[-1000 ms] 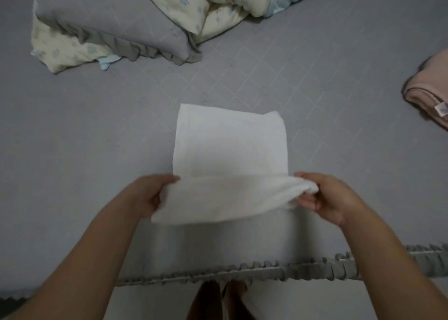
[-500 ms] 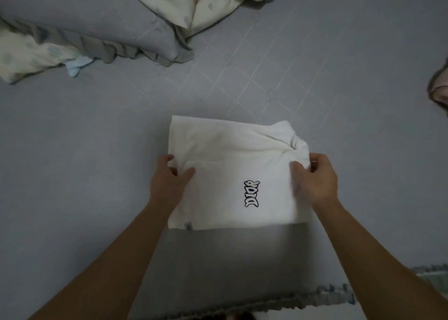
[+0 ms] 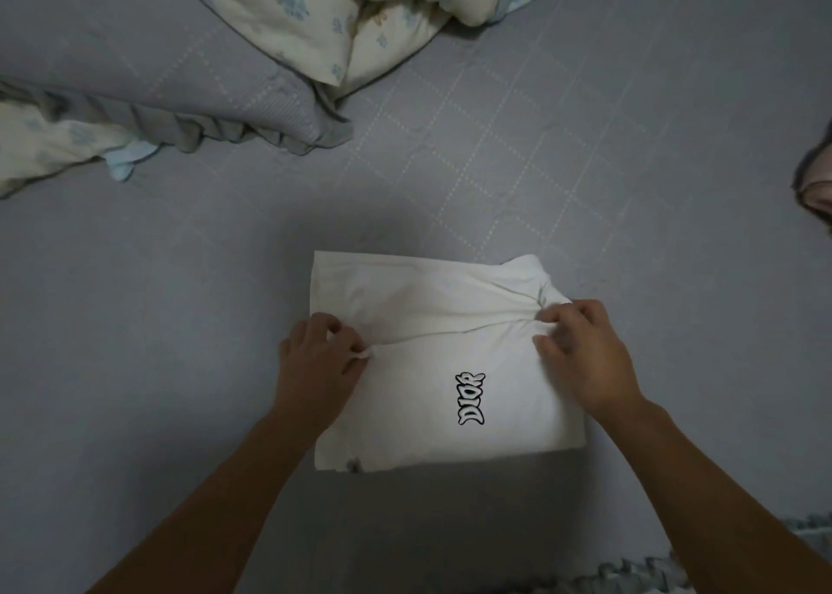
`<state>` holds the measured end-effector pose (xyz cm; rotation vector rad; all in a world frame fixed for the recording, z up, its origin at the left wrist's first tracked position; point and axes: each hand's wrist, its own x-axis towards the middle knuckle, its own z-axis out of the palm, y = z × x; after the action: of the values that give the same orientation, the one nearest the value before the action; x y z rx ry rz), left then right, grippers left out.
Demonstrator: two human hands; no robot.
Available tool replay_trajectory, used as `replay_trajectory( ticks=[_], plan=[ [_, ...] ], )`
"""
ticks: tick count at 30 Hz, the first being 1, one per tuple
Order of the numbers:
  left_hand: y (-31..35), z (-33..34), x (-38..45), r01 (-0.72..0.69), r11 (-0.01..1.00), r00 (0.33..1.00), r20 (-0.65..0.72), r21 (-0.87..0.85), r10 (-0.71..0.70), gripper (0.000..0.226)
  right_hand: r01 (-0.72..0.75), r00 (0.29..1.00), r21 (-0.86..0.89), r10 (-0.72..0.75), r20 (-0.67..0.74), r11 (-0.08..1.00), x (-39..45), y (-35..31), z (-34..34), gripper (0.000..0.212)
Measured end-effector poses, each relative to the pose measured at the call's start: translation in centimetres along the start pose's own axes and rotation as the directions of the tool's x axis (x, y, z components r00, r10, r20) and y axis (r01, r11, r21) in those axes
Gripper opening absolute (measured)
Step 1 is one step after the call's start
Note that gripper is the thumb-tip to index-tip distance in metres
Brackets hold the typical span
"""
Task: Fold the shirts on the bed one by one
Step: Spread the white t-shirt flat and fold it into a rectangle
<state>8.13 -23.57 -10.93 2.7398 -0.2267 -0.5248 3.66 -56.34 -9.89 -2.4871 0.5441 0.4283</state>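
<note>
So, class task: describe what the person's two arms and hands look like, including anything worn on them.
Both forearms are bare right down to the frame's edge: no sleeve shows. The left hand and right hand wear no gloves, and no ring, watch or bracelet is visible. There are no markings on either arm.

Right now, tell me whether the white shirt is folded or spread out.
Folded: the white shirt lies as a compact rectangle, top layer doubled over, left hand and right hand pinching its fold line.

White shirt point(image 3: 432, 368) lies folded into a rough rectangle on the near middle of the grey bed point(image 3: 180, 323); black lettering faces up; far right corner bunched.
</note>
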Motion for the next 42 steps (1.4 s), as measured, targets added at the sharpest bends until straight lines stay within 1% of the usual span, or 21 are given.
replay_trajectory(
  ticks=[2, 3, 6, 8, 12, 15, 16, 18, 20, 22, 24, 26, 28, 30, 32, 34, 36, 37, 39, 41, 42],
  plan=[
    [0.0, -0.9, 0.6, -0.024, 0.998, 1.0, -0.002, -0.054, 0.024, 0.008, 0.01, 0.999, 0.008, -0.01, -0.053, 1.0, 0.4, -0.4, -0.6, 0.013],
    [0.0, -1.5, 0.7, -0.015, 0.992, 1.0, -0.016, -0.129, 0.013, 0.007, 0.024, 0.996, 0.027, -0.021, -0.088, 0.999, 0.5, -0.6, -1.0, 0.013],
    [0.4, -2.8, 1.0, 0.028, 0.907, 0.991, -0.107, -0.421, -0.08, 0.015, 0.104, 0.969, 0.117, -0.074, -0.238, 0.988, 1.2, -1.5, -1.8, 0.015],
    [0.9, -3.0, 1.9, 0.033, 0.855, 0.967, -0.199, -0.517, -0.158, 0.016, 0.125, 0.945, 0.15, -0.072, -0.319, 0.981, 2.0, -2.4, -1.7, 0.013],
    [1.3, -1.9, 5.4, 0.12, 0.79, 0.919, -0.233, -0.601, -0.317, 0.014, -0.035, 0.951, 0.142, 0.076, -0.3, 0.989, 4.6, -3.6, -0.3, 0.012],
    [0.8, -0.2, 7.7, 0.238, 0.8, 0.928, -0.114, -0.55, -0.354, 0.009, -0.229, 0.939, 0.129, 0.254, -0.232, 0.965, 6.2, -4.0, 1.0, 0.022],
    [0.7, 0.3, 8.3, 0.266, 0.818, 0.933, -0.078, -0.51, -0.352, 0.01, -0.251, 0.934, 0.125, 0.274, -0.228, 0.96, 6.2, -4.0, 1.3, 0.023],
    [0.6, 0.6, 9.0, 0.27, 0.857, 0.94, -0.072, -0.438, -0.333, 0.012, -0.217, 0.932, 0.133, 0.246, -0.265, 0.967, 5.7, -4.3, 1.7, 0.026],
    [0.7, 0.2, 8.9, 0.219, 0.875, 0.946, -0.127, -0.431, -0.299, 0.011, -0.127, 0.929, 0.057, 0.139, -0.344, 0.99, 4.6, -4.6, 1.6, 0.041],
    [0.7, -0.3, 8.4, 0.129, 0.885, 0.948, -0.207, -0.447, -0.243, 0.009, 0.016, 0.934, -0.133, -0.062, -0.353, 0.991, 3.1, -5.3, 2.1, 0.059],
    [0.5, -0.6, 7.9, 0.038, 0.899, 0.94, -0.289, -0.437, -0.18, 0.005, 0.217, 0.94, -0.263, -0.274, -0.205, 0.94, 1.6, -6.1, 3.5, 0.067],
    [0.1, -0.5, 7.9, 0.01, 0.917, 0.939, -0.311, -0.398, -0.145, 0.007, 0.347, 0.928, -0.346, -0.372, -0.007, 0.872, 0.8, -5.9, 5.4, 0.067],
    [-0.7, 0.3, 8.3, 0.039, 0.944, 0.956, -0.262, -0.327, -0.13, 0.012, 0.295, 0.952, -0.444, -0.298, 0.065, 0.846, 1.0, -4.3, 6.6, 0.071],
    [-0.9, 1.2, 8.9, 0.084, 0.957, 0.971, -0.191, -0.278, -0.141, 0.017, 0.114, 0.991, -0.461, -0.134, -0.011, 0.88, 1.8, -2.8, 6.7, 0.074],
    [-0.3, 1.6, 9.4, 0.113, 0.947, 0.971, -0.171, -0.3, -0.17, 0.019, -0.045, 0.995, -0.418, 0.005, -0.096, 0.908, 2.5, -2.4, 6.6, 0.075],
    [0.6, 1.6, 9.7, 0.158, 0.951, 0.956, -0.201, -0.266, -0.215, 0.021, -0.131, 0.988, -0.362, 0.089, -0.13, 0.923, 2.8, -3.0, 6.4, 0.075],
    [1.8, 1.2, 9.2, 0.18, 0.965, 0.93, -0.285, -0.191, -0.23, 0.032, -0.107, 0.989, -0.348, 0.062, -0.137, 0.931, 2.2, -4.1, 6.2, 0.076],
    [2.7, 1.0, 8.7, 0.145, 0.972, 0.923, -0.329, -0.184, -0.2, 0.04, -0.039, 0.992, -0.348, -0.006, -0.128, 0.937, 1.8, -4.9, 6.1, 0.076],
    [4.9, 1.4, 7.2, -0.044, 0.983, 0.928, -0.371, -0.177, -0.025, 0.049, 0.155, 0.979, -0.33, -0.19, -0.078, 0.931, 0.7, -6.9, 6.6, 0.072],
    [6.5, 3.3, 5.3, -0.257, 0.961, 0.934, -0.281, -0.102, 0.22, 0.051, 0.312, 0.945, -0.325, -0.326, 0.012, 0.893, -0.5, -8.0, 8.0, 0.068],
    [6.3, 4.6, 4.4, -0.314, 0.949, 0.932, -0.201, -0.031, 0.302, 0.053, 0.337, 0.939, -0.344, -0.341, 0.052, 0.876, -0.8, -7.7, 8.7, 0.067]
  ],
)
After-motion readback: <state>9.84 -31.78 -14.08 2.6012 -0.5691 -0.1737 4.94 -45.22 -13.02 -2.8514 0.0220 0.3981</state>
